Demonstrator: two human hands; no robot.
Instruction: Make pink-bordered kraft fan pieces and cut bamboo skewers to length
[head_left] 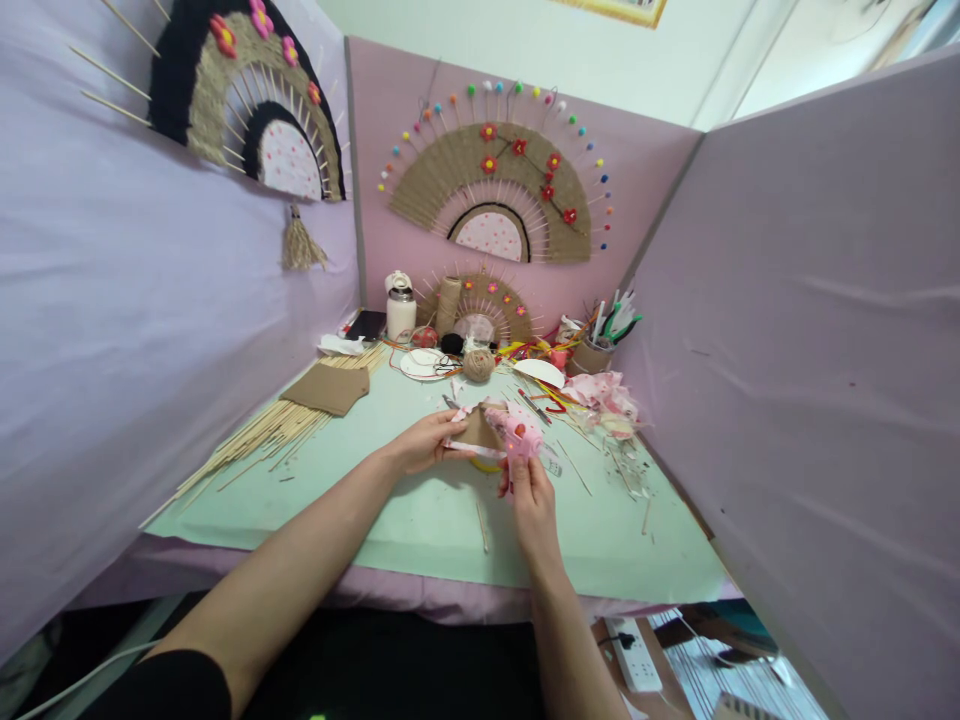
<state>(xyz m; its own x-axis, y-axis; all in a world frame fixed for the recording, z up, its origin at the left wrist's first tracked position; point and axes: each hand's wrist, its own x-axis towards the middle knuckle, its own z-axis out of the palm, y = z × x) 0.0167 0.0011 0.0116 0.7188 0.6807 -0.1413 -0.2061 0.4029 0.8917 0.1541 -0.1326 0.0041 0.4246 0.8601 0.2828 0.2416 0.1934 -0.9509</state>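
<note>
My left hand [429, 442] grips a small piece of brown cardboard [480, 430] by its left side. White-and-pink fabric folds over the cardboard's edges. In my right hand [531, 500] is a pink hot glue gun [523, 436], its nozzle pointing left over the cardboard. Whether the nozzle touches the piece I cannot tell. Part of a yellow ring-shaped thing [486, 466] shows beneath the cardboard. A thin stick [481, 527] lies on the table in front of my hands.
Many bamboo sticks [247, 437] lie at the left under a cardboard sheet [327, 388]. Behind my hands are a twine ball [478, 365], a white bottle [401, 314] and a tool pot [591, 356]. Crumpled pink fabric [604, 392] lies right. Fan decorations [420, 190] hang on the partitions.
</note>
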